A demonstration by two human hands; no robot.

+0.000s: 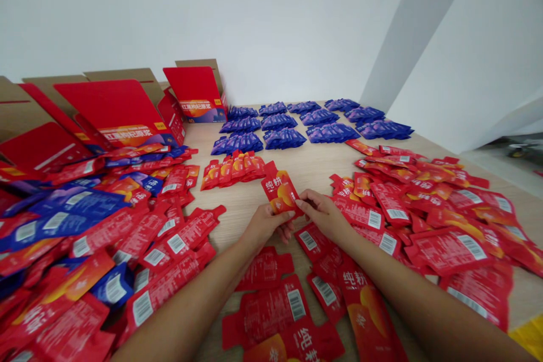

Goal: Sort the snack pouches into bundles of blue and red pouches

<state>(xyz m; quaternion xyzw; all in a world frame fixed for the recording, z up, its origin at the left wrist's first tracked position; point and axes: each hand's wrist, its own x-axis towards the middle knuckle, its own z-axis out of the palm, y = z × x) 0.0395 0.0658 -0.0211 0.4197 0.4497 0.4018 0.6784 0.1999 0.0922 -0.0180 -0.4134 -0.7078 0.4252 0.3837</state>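
Observation:
Both hands hold one red pouch (280,188) with an orange fruit print, front side up, over the middle of the table. My left hand (267,223) has its thumb across the pouch's lower edge, fingers behind it. On the pouch's right side, my right hand (323,214) pinches the edge. Just beyond lies a fanned row of red pouches (233,169). Loose red pouches (271,308) lie beneath my forearms, some with the barcode side up.
Blue pouches (283,138) lie in overlapping groups at the back. Mixed red and blue pouches (80,209) heap up on the left, red ones (449,203) on the right. Open red cartons (197,90) stand back left, against a white wall.

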